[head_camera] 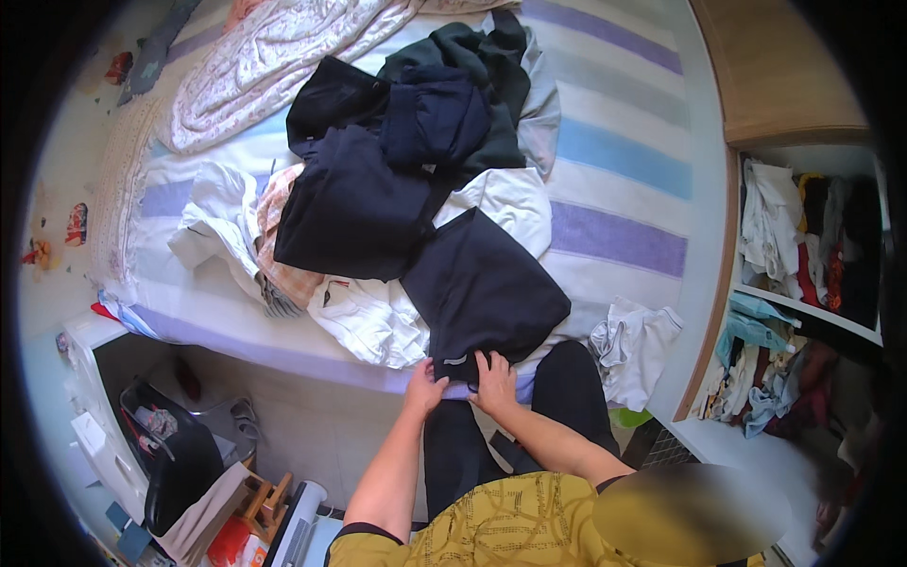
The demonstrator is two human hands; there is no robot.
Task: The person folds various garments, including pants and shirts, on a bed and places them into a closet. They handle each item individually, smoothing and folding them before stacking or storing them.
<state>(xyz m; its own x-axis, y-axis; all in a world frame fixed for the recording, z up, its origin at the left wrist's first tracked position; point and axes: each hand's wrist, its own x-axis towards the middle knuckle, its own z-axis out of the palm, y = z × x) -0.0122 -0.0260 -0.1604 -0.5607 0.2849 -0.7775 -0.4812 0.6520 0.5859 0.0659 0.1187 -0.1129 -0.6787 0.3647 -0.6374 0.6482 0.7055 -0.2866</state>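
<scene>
A black garment point(489, 290), folded over, lies at the bed's near edge with a small pale label at its near end. My left hand point(426, 388) holds the left side of that end between thumb and fingers. On the right side of the same end rests my right hand point(494, 380), thumb and fingers bent at the cloth. Just beyond lies a larger folded black garment point(354, 205), with a navy folded garment point(436, 120) above it. A crumpled white garment point(372, 319) is left of my hands, and a white cloth point(510, 198) lies partly under the black garment.
Further off on the striped bed point(620, 156) are a dark green garment point(453, 46) and a floral quilt point(241, 78). White clothing point(634, 347) lies at the right edge. Open wardrobe shelves point(808, 312) with clothes stand right; a black chair point(184, 461) stands lower left.
</scene>
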